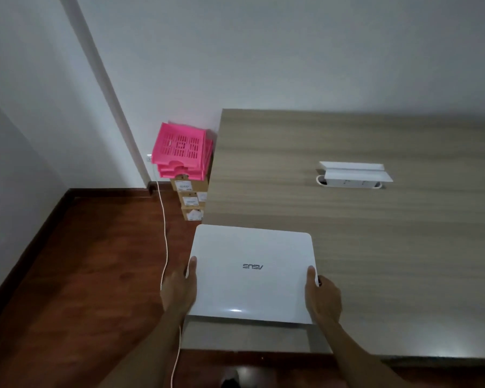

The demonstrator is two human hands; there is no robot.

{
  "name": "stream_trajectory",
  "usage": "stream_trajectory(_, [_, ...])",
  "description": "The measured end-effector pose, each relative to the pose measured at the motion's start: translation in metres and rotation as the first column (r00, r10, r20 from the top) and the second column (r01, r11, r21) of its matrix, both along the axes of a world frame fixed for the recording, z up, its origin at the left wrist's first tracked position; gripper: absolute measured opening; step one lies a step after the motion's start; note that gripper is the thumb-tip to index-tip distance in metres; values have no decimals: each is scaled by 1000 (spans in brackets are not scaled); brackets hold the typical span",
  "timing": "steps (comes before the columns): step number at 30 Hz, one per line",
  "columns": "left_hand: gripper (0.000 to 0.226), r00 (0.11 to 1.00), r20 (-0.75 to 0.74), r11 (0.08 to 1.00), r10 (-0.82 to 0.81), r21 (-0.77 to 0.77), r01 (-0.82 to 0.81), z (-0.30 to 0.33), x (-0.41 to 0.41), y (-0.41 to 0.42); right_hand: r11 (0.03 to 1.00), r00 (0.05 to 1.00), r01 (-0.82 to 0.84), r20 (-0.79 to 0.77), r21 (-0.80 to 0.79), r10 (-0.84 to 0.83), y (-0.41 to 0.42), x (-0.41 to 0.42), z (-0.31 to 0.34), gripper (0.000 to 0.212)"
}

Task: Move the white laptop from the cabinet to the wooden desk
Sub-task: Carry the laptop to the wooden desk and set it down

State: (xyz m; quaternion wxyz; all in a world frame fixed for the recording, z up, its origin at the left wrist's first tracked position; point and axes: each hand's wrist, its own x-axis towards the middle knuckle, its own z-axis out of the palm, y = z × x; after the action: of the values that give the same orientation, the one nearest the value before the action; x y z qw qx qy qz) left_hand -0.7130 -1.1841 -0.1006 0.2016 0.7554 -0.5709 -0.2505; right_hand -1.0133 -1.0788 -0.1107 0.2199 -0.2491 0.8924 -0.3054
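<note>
The white laptop (252, 275) is closed, lid up, its logo upside down to me. It lies flat over the near left corner of the wooden desk (375, 247); its left edge reaches the desk's left edge. My left hand (179, 289) grips the laptop's left side, thumb on top. My right hand (324, 298) grips its right side, thumb on the lid. I cannot tell whether the laptop rests on the desk or hovers just above it. No cabinet is in view.
A white power strip box (353, 175) sits in the desk's middle. Left of the desk, pink plastic trays (181, 149) top a stack of cardboard boxes (191, 200). A white cable (164, 233) runs from a wall socket down across the red-brown wood floor (95, 275).
</note>
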Motion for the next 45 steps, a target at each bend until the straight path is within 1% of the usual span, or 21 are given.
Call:
stream_trajectory(4, [81,997,70,998,-19,54,15,-27,-7,-24,999,1000,21,10,48,-22,-21,-10,-18,60])
stream_trajectory(7, [73,996,94,997,-12,80,4,-42,-14,-35,993,1000,7,3,114,-7,-33,-17,-34,64])
stream_trajectory(9, [69,997,83,997,-10,83,3,-45,-19,-41,988,999,-15,-41,155,21,-42,-21,-44,70])
stream_trajectory(12, [50,995,96,995,-9,104,-1,-46,-28,-49,985,997,-25,-68,172,37,-58,-33,-54,75])
stream_trajectory(14, [44,993,116,996,-38,86,28,-45,-31,-55,980,994,-54,-80,189,70,-69,-40,-58,74])
stream_trajectory(17, [45,998,52,1000,-24,19,23,-44,-33,-67,978,991,-71,-96,196,91,-80,-44,-55,71])
stream_trajectory(21, [53,996,-3,994,-84,69,84,-47,-33,-83,972,989,-75,-110,221,101,-86,-52,-60,85])
stream_trajectory(24, [39,995,82,998,-52,-32,55,-51,-37,-82,962,984,-114,-108,247,145,-87,-54,-59,84])
stream_trajectory(27, [34,984,168,998,-67,-4,68,-53,-39,-79,949,971,-156,-133,274,197,-88,-56,-57,82])
stream_trajectory(30, [25,973,208,992,-98,-58,113,-52,-37,-76,927,952,-216,-145,306,270,-90,-57,-55,76])
stream_trajectory(32, [27,967,227,988,-114,-75,134,-56,-34,-76,916,941,-252,-141,311,307,-91,-58,-54,73])
stream_trajectory(35, [38,986,143,995,-88,-30,93,-66,-30,-78,910,940,-273,-115,312,321,-93,-60,-52,72])
stream_trajectory(41, [48,978,194,996,-80,-22,86,-81,-25,-86,877,940,-296,-50,379,338,-95,-61,-51,65])
stream_trajectory(45, [59,982,160,995,-103,5,103,-85,-24,-87,872,943,-297,-24,390,332,-94,-62,-55,64])
